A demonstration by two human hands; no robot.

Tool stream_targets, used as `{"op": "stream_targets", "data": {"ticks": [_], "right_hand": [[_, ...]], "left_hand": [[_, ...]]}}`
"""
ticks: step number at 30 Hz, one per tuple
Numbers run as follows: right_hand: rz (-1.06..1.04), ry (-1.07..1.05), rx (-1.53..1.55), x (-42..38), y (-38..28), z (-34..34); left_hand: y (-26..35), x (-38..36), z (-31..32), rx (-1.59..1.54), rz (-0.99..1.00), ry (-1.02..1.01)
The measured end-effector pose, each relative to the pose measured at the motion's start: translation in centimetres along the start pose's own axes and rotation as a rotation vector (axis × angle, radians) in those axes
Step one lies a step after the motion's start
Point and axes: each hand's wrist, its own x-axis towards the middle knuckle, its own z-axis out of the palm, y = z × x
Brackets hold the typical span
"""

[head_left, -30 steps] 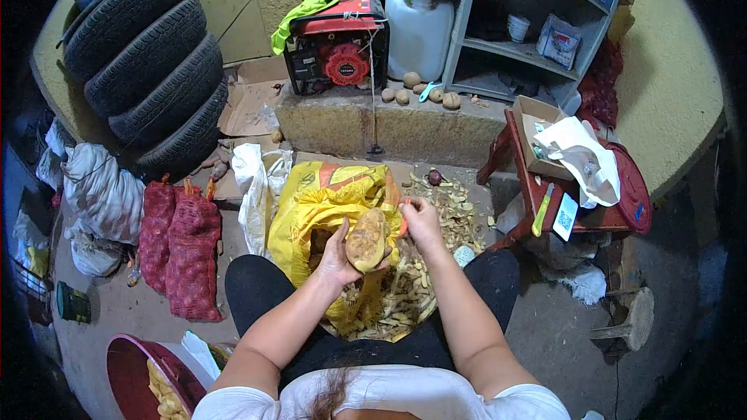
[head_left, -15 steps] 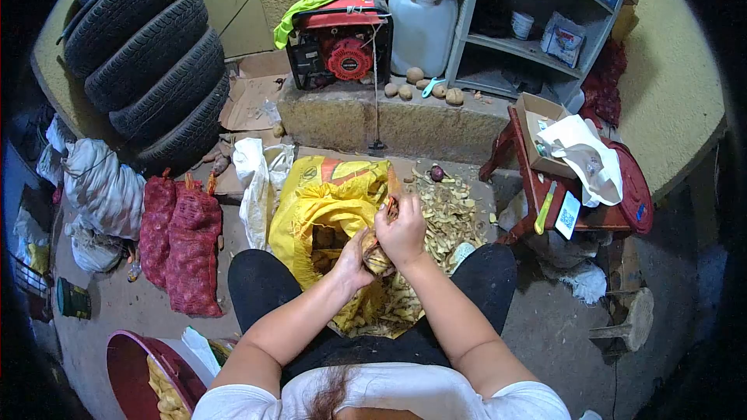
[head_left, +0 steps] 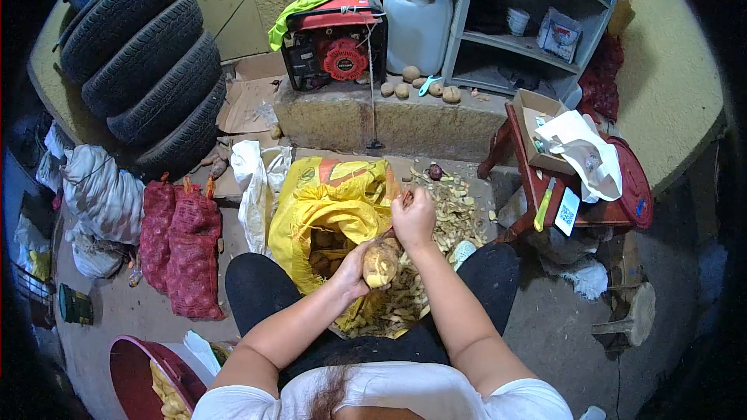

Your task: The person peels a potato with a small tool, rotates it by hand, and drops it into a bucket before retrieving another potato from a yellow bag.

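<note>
A partly peeled potato [head_left: 380, 263] rests in my left hand [head_left: 355, 271], whose fingers wrap its side; pale flesh shows at its near end. My right hand [head_left: 415, 218] is closed just beyond the potato on what looks like a peeler [head_left: 406, 198], mostly hidden, with a bit of orange showing. Under both hands stands a yellow sack [head_left: 292, 210], its mouth open, with potatoes [head_left: 325, 245] inside. Potato peelings [head_left: 459, 222] cover the floor at its right and lie between my legs.
Red mesh sacks [head_left: 194, 249] stand at left, and a maroon tub [head_left: 128, 369] of peeled potatoes is at lower left. A red stool [head_left: 506, 159] with a box and a yellow-handled knife [head_left: 544, 206] is at right. A generator [head_left: 334, 43] sits on the ledge ahead.
My right hand has moved away from the potato, slightly up and right. The potato has turned in my left hand, so its peeled end now shows.
</note>
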Motion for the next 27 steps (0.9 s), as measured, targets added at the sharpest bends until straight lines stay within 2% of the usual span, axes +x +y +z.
{"op": "stream_targets", "data": {"ticks": [4, 7, 10, 11, 12, 14, 16, 17, 18, 20, 21, 22, 24, 25, 27], "right_hand": [[0.133, -0.002, -0.048, 1.6, 3.9, 0.4], [0.169, 0.168, -0.248, 2.1, 6.1, 0.3], [0.251, 0.156, -0.131, 2.5, 5.4, -0.4], [0.322, 0.0, 0.036, 2.6, 4.5, -1.1], [0.319, -0.004, 0.036, 2.2, 3.4, -1.6], [0.354, -0.63, 0.799, 0.9, 1.0, -2.8], [0.202, -1.13, 0.571, 0.3, -1.3, -4.9], [-0.06, -0.938, 0.648, -1.3, 0.0, -3.0], [-0.057, -0.939, 0.648, -0.8, -0.1, -3.2], [0.158, -0.761, -0.33, 1.3, -0.1, -4.1], [0.282, -0.705, -0.32, 2.1, 0.8, -4.1], [0.284, -0.7, -0.317, 2.0, 1.2, -3.6], [0.268, -0.332, 0.036, 1.8, 1.3, -3.1], [0.174, -0.192, 0.163, 1.2, 0.6, -2.8], [0.173, -0.198, 0.221, 0.4, -1.3, -3.0]], "left_hand": [[0.1, -0.9, 0.2, -0.022, -0.012, 0.026], [1.1, -1.7, 0.6, 0.005, 0.005, 0.013], [1.6, -1.0, -0.4, 0.022, 0.025, 0.018], [1.9, -0.8, -0.7, -0.002, 0.025, 0.027], [2.2, -0.6, -1.0, -0.025, 0.027, 0.036], [2.6, -0.1, -1.4, -0.065, 0.039, 0.016], [3.3, 0.1, -1.6, -0.197, 0.085, -0.013], [3.6, -0.1, -1.4, -0.156, 0.096, 0.035], [3.8, -0.1, -1.5, -0.158, 0.093, 0.036], [3.8, -0.2, -1.8, -0.135, 0.079, -0.054], [3.9, -0.5, -1.3, -0.128, 0.086, -0.052], [4.0, -0.8, -0.9, -0.122, 0.086, -0.053], [4.0, -1.0, -0.2, -0.139, 0.086, -0.079], [3.7, -0.9, -0.1, -0.143, 0.087, -0.079], [3.2, -0.6, 0.1, -0.181, 0.102, -0.075]]}}
